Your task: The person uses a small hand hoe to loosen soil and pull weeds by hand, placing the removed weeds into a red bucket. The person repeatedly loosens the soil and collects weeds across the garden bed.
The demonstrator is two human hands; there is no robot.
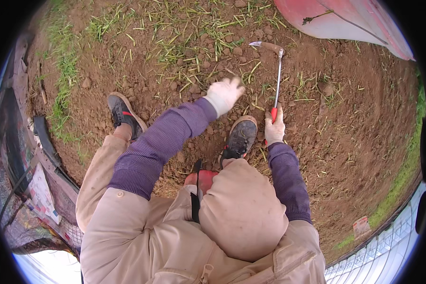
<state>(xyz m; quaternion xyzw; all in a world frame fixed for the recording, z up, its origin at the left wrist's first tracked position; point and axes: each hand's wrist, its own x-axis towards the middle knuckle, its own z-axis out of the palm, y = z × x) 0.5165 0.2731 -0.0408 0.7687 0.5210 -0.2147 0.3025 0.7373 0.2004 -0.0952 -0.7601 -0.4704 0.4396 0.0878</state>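
Note:
My right hand [275, 128], in a pale soiled glove, is closed round the red handle of a sickle [278, 78]. The sickle's metal shaft points away from me, and its curved, rust-brown blade hangs over the soil with the bright tip to the left. My left hand [225, 93], gloved too and slightly blurred, is above the soil in front of my right shoe [240, 137]. Its fingers are partly curled, and whether anything is between them cannot be told. Cut green stalks [179, 49] lie scattered on the brown, cloddy soil beyond it.
A red and white plastic container or sheet [348, 21] lies at the upper right. My left shoe [124, 113] stands on the soil. Grass [62, 81] grows in a strip on the left, beside dark sheets and cloth [17, 142]. A small packet [361, 227] lies at the lower right.

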